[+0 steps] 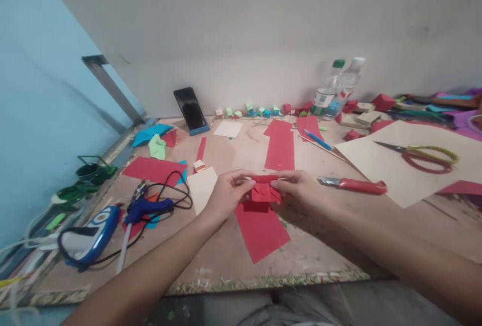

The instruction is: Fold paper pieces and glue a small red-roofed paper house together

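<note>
A small folded piece of red paper (265, 193) is held above the table between my two hands. My left hand (230, 190) pinches its left end between thumb and fingers. At the opposite end, my right hand (295, 187) grips it the same way. Creases and flaps show on the side facing me. Directly below lies a flat red paper sheet (261, 233), partly in shadow. Another red strip of paper (280, 150) lies just behind my hands, and a cream paper sheet (201, 188) is beside my left hand.
Right of my hands lie a red-handled knife (361, 186) and scissors (417, 155) on a large cream sheet (395, 185). A blue glue gun (146, 208) with its cord sits at left. A phone (189, 109), small paper cubes (261, 111) and two bottles (324, 100) stand along the wall.
</note>
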`<state>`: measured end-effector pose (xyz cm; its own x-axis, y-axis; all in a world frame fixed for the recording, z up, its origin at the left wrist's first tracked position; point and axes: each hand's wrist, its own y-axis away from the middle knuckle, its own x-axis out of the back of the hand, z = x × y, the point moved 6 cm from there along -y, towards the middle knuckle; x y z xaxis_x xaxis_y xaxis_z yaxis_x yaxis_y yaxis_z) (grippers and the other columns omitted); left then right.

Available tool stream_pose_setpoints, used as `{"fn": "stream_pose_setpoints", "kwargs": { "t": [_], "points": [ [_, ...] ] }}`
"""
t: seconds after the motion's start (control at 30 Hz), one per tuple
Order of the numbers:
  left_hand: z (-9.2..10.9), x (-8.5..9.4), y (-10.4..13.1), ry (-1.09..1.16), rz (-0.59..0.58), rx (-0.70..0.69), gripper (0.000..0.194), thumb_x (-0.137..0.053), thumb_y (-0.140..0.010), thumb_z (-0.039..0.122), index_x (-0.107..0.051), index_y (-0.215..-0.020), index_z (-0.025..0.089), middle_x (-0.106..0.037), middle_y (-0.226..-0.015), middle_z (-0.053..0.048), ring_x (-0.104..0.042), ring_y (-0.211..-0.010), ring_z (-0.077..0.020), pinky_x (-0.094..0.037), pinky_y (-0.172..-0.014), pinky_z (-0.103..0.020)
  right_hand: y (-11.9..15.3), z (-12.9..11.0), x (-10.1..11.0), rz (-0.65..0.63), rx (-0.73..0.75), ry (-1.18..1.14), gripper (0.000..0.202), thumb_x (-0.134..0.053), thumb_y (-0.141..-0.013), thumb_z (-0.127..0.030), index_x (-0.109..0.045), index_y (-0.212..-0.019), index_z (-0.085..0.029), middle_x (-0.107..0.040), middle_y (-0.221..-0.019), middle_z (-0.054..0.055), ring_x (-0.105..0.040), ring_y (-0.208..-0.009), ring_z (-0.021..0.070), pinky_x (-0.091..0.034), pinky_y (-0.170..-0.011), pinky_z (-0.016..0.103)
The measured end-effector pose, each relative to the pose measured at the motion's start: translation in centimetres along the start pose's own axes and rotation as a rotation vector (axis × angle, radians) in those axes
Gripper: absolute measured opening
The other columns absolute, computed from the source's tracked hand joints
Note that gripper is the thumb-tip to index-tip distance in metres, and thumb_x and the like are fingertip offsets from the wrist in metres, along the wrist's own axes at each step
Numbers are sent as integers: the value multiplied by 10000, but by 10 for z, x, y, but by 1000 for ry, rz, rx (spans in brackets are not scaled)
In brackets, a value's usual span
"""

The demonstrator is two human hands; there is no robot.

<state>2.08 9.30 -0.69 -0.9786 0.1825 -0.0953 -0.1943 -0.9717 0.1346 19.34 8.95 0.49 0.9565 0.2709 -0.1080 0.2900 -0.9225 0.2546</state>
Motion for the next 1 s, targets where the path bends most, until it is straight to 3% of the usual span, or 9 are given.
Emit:
{"fn": "stream_pose_setpoints", "kwargs": {
  "t": [0.13, 0.3, 0.47, 0.7, 0.87, 1.0],
  "points": [
    [-2, 3, 3, 37, 21, 1, 361, -818, -710, 425, -750, -949, 163, -714, -722, -19, -622, -596, -146, -472, -573, -249, -3, 4, 0, -25, 5, -26, 287, -761, -788, -360, -823, -951, -131, -756, -774, 91, -652, -610, 169, -527, -565, 298],
    [0, 0, 8, 30, -34, 12, 365, -733, -821, 502, -733, -921, 150, -685, -709, -24, -612, -590, -141, -438, -564, -239, -2, 6, -3, -39, 53, 46, 190, -747, -777, -277, -862, -891, -177, -764, -755, 56, -592, -561, 133, -453, -514, 254],
    [-2, -3, 11, -33, -57, 4, 282, -832, -771, 380, -712, -884, 152, -696, -759, -17, -627, -688, -144, -451, -646, -236, 0, 8, -4, -48, 82, 102, 167, -741, -774, -252, -869, -871, -206, -761, -744, 32, -585, -577, 139, -445, -522, 258],
    [2, 3, 12, -85, 33, -66, 265, -837, -733, 272, -715, -942, 163, -732, -931, -40, -687, -860, -187, -517, -783, -277, 1, 9, -2, -133, 48, 126, 411, -809, -785, -321, -793, -1166, -166, -789, -891, 67, -690, -747, 180, -540, -679, 292],
    [-5, 1, 15, -114, 43, -47, 285, -839, -720, 229, -731, -976, 164, -751, -936, -45, -701, -863, -191, -537, -778, -280, 2, 16, -2, -150, 21, 174, 269, -735, -872, -406, -785, -844, -143, -721, -731, 43, -607, -617, 134, -462, -569, 252],
    [-8, -1, 17, -133, 3, 5, 242, -807, -803, 318, -771, -977, 153, -772, -890, -57, -696, -804, -186, -527, -724, -276, 3, 18, 1, -114, 22, 197, 230, -711, -887, -360, -778, -812, -154, -714, -729, 37, -586, -619, 128, -432, -549, 243]
  ]
}}
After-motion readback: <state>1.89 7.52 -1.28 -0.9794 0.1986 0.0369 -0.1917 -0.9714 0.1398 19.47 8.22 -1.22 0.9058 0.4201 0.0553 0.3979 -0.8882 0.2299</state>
